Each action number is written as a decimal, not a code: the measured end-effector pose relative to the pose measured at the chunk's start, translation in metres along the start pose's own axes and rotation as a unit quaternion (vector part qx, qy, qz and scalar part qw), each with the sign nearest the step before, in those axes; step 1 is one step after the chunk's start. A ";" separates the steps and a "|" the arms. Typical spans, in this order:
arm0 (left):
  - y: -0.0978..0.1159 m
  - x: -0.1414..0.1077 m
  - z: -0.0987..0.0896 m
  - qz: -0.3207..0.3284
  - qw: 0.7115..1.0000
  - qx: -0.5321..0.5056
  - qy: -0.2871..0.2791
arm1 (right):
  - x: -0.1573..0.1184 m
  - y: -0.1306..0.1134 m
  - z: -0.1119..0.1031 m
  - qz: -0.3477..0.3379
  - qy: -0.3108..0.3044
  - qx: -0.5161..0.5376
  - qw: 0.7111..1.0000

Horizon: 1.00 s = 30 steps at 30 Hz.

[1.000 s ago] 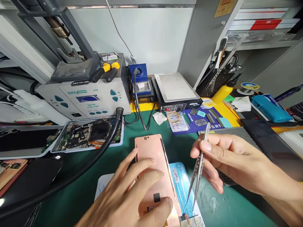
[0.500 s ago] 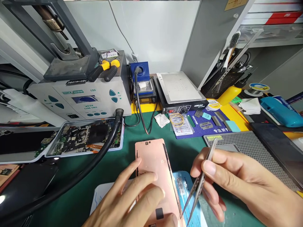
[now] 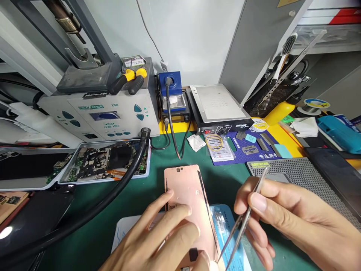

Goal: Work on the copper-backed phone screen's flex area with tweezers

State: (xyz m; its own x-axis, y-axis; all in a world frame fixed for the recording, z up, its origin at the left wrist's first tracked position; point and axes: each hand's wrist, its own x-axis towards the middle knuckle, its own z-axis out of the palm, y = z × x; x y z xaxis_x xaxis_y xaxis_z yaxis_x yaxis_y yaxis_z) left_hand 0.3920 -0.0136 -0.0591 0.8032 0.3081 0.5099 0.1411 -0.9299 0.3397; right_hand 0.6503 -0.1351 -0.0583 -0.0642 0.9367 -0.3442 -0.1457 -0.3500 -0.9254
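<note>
A flat copper-coloured phone panel (image 3: 184,180) with black strips along its edges lies lengthwise in front of me. My left hand (image 3: 166,237) rests on it with fingers spread, the fingertips pressing on its surface and left edge. In my right hand (image 3: 270,210) is a pair of metal tweezers (image 3: 243,226), pinched between thumb and fingers with the arms apart. The tweezers point down at the panel's lower right edge; whether the tips touch it I cannot tell. A blue packet (image 3: 221,220) with a barcode lies partly under the panel's right side. The panel's lower end is cut off by the frame.
A hot-air station (image 3: 104,116) stands at the back left, its black hose (image 3: 118,195) crossing the left side. Behind the panel are a soldering stand (image 3: 172,96) and a heating plate (image 3: 220,105). A perforated grey mat (image 3: 304,173) and blades lie to the right.
The camera view has shifted slightly, so everything sits a little farther right. Both hands keep nearly the same pose, and the tweezers stay by the panel's lower right edge.
</note>
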 end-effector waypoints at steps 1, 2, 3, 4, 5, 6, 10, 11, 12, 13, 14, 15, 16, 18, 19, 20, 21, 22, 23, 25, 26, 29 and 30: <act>-0.001 0.000 0.000 0.001 1.000 0.001 0.000 | 0.000 -0.001 0.001 -0.001 -0.011 0.008 1.000; -0.002 -0.001 -0.001 0.003 1.000 0.000 0.006 | 0.000 -0.001 0.002 0.000 -0.005 0.010 1.000; -0.003 -0.001 -0.001 -0.002 1.000 0.000 0.005 | 0.001 0.000 0.001 -0.002 -0.005 0.005 1.000; -0.003 -0.002 -0.001 -0.002 1.000 0.000 0.005 | 0.001 0.002 0.000 -0.005 -0.012 -0.004 1.000; -0.003 -0.002 -0.002 -0.003 1.000 -0.001 0.000 | 0.002 0.004 -0.001 -0.002 0.001 -0.017 1.000; -0.003 -0.002 -0.003 -0.004 1.000 -0.001 -0.006 | 0.002 0.005 -0.003 -0.002 0.003 -0.030 1.000; -0.003 -0.002 -0.007 -0.004 1.000 0.002 -0.026 | 0.004 -0.004 0.003 0.000 0.015 -0.038 0.999; -0.003 -0.002 -0.008 -0.003 1.000 0.003 -0.030 | 0.005 -0.010 0.007 0.005 0.029 -0.030 0.999; -0.003 -0.002 -0.008 0.001 0.999 0.004 -0.032 | 0.007 -0.017 0.012 0.000 0.036 -0.021 0.999; -0.003 -0.003 -0.009 0.005 0.999 0.006 -0.035 | 0.009 -0.023 0.017 -0.009 0.040 -0.013 0.999; -0.003 -0.003 -0.009 0.005 0.999 0.006 -0.038 | 0.013 -0.030 0.023 -0.014 0.043 -0.009 0.999; -0.002 -0.003 -0.009 0.003 0.999 0.004 -0.037 | 0.018 -0.036 0.028 -0.018 0.044 -0.006 0.999; -0.002 -0.003 -0.009 -0.002 1.000 -0.001 -0.031 | 0.023 -0.041 0.032 -0.021 0.045 -0.004 0.999; -0.001 -0.002 -0.010 -0.015 0.999 -0.021 -0.022 | 0.031 -0.048 0.037 -0.021 0.048 -0.004 0.999; -0.001 -0.002 -0.010 -0.021 0.999 -0.031 -0.017 | 0.034 -0.049 0.038 -0.019 0.049 -0.004 0.999; -0.001 -0.002 -0.010 -0.027 0.999 -0.037 -0.014 | 0.035 -0.049 0.038 -0.017 0.050 -0.005 0.999; -0.001 -0.002 -0.011 -0.027 0.999 -0.041 -0.014 | 0.035 -0.048 0.037 -0.015 0.051 -0.007 0.999; -0.001 -0.002 -0.011 -0.030 0.999 -0.039 -0.020 | 0.032 -0.045 0.035 -0.012 0.052 -0.009 0.999; -0.001 -0.002 -0.012 -0.030 0.999 -0.035 -0.027 | 0.029 -0.042 0.032 -0.008 0.051 -0.012 0.999; 0.000 -0.001 -0.013 -0.035 0.998 -0.023 -0.039 | 0.021 -0.034 0.024 0.001 0.041 -0.018 0.999; 0.000 -0.001 -0.014 -0.033 0.998 -0.019 -0.043 | 0.017 -0.030 0.021 0.007 0.033 -0.019 0.999; 0.001 -0.001 -0.014 -0.034 0.998 -0.009 -0.051 | 0.010 -0.022 0.014 0.022 0.020 -0.002 1.000; 0.002 -0.001 -0.014 -0.037 0.998 -0.007 -0.051 | 0.010 -0.021 0.014 0.023 0.018 0.010 1.000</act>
State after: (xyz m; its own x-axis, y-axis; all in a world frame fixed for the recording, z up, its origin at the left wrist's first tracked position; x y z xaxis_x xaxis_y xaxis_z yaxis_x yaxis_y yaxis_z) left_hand 0.3835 -0.0129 -0.0476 0.8456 0.3524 0.4010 0.1941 -0.9027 0.3841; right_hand 0.6393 -0.1186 -0.0400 -0.0355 0.9193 -0.3920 -0.1634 -0.3923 -0.9052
